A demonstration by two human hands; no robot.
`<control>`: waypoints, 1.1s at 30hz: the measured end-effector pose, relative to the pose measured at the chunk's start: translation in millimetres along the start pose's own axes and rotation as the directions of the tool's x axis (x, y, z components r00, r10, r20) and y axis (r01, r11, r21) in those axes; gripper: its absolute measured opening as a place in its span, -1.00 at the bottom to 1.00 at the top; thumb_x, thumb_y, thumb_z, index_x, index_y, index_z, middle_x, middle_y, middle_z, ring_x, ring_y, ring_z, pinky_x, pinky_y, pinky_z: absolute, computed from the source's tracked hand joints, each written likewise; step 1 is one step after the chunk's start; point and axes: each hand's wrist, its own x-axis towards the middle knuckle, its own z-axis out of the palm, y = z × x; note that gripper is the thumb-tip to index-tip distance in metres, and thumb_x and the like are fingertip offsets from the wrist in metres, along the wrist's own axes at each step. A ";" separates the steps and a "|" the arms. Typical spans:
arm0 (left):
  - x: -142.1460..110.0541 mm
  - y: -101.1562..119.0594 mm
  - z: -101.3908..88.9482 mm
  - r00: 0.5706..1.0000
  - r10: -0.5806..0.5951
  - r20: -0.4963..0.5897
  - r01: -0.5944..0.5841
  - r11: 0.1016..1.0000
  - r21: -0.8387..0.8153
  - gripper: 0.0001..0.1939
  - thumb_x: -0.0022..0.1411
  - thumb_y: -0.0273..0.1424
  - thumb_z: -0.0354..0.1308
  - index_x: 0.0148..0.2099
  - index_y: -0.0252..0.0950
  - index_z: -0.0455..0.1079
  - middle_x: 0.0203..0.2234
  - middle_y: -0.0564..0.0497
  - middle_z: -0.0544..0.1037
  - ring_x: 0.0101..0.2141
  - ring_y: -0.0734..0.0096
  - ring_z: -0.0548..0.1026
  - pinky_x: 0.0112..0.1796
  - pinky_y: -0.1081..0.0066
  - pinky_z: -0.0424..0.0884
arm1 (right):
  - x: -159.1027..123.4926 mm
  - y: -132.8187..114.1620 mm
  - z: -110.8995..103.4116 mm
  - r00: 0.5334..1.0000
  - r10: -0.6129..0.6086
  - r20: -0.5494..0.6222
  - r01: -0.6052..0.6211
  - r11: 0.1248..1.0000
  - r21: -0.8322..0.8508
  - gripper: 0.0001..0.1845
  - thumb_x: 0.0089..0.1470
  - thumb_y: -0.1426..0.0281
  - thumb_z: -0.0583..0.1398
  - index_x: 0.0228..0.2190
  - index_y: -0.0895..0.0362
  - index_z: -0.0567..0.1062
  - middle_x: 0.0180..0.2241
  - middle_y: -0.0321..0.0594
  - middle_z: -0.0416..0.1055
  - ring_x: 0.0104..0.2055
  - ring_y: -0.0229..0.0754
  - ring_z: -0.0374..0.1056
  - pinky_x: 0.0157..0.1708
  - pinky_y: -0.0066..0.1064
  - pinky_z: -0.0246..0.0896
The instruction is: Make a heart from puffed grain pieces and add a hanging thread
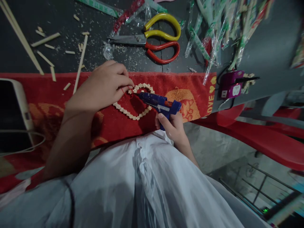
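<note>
A blue hot glue gun is gripped in my right hand, its nozzle pointing left at the upper edge of a heart-shaped ring of small pale wooden pieces. My left hand pinches that ring at its top notch, where a bit of red thread shows by the fingertips. The nozzle tip is close to those fingertips; whether it touches the ring I cannot tell. The ring lies on a red towel with orange figures and lettering.
Scissors with yellow and red handles lie beyond the towel. Cut sticks and crumbs are scattered at the upper left. Plastic wrappers pile up at the upper right, near a purple power adapter. A phone lies at the left.
</note>
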 end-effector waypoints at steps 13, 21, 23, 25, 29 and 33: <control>1.0 3.3 -2.4 1.000 -0.009 0.029 0.008 0.999 0.036 -0.50 0.49 -0.22 -0.16 0.01 -0.12 0.64 0.02 -0.10 0.59 0.12 -0.01 0.48 0.15 0.03 0.42 | 1.2 -1.8 1.1 1.000 0.008 -0.001 -0.008 1.000 -0.011 -0.44 0.32 -0.02 0.16 -0.59 0.05 0.40 -0.64 -0.28 0.43 -0.56 -0.25 0.32 -0.47 -0.35 0.17; 0.3 -2.3 1.4 1.000 0.006 -0.007 -0.006 1.000 -0.010 -0.54 0.52 -0.17 -0.13 0.01 -0.05 0.63 -0.01 -0.04 0.61 0.11 0.04 0.47 0.17 0.05 0.41 | 3.1 -3.8 3.7 1.000 0.009 0.008 -0.009 1.000 0.006 -0.45 0.32 -0.03 0.16 -0.58 0.05 0.39 -0.63 -0.29 0.40 -0.55 -0.25 0.31 -0.48 -0.35 0.15; 0.7 -2.4 1.6 1.000 0.005 -0.003 -0.005 1.000 -0.001 -0.54 0.51 -0.18 -0.13 0.00 -0.05 0.64 0.00 -0.05 0.60 0.12 0.03 0.48 0.16 0.06 0.41 | 3.3 -3.5 3.9 1.000 0.003 -0.001 -0.003 1.000 0.020 -0.46 0.33 -0.02 0.16 -0.57 0.05 0.40 -0.62 -0.29 0.41 -0.56 -0.24 0.32 -0.48 -0.35 0.16; 0.9 -2.0 1.3 1.000 -0.001 0.002 0.001 1.000 0.003 -0.54 0.49 -0.19 -0.12 0.00 -0.06 0.64 0.00 -0.06 0.60 0.12 0.03 0.48 0.17 0.07 0.41 | 3.1 -2.9 3.7 1.000 0.000 -0.010 0.000 1.000 0.029 -0.47 0.33 -0.01 0.16 -0.56 0.05 0.40 -0.62 -0.29 0.41 -0.56 -0.24 0.32 -0.47 -0.35 0.17; 0.9 -0.8 0.9 1.000 -0.007 0.007 0.007 1.000 0.001 -0.54 0.48 -0.20 -0.12 0.01 -0.06 0.64 0.01 -0.04 0.60 0.13 0.04 0.48 0.17 0.08 0.40 | 2.4 -2.0 3.2 1.000 0.005 -0.018 -0.004 0.999 0.034 -0.47 0.33 0.00 0.17 -0.57 0.05 0.40 -0.62 -0.30 0.43 -0.57 -0.25 0.32 -0.47 -0.35 0.18; 1.1 0.1 0.6 0.999 -0.031 0.018 0.032 0.999 -0.015 -0.52 0.47 -0.17 -0.13 0.02 -0.06 0.65 0.02 -0.06 0.60 0.13 -0.01 0.48 0.18 0.04 0.38 | 2.5 -2.7 2.8 0.999 0.012 -0.033 -0.010 0.999 0.047 -0.47 0.32 -0.01 0.17 -0.56 0.05 0.42 -0.62 -0.29 0.45 -0.56 -0.25 0.33 -0.48 -0.35 0.17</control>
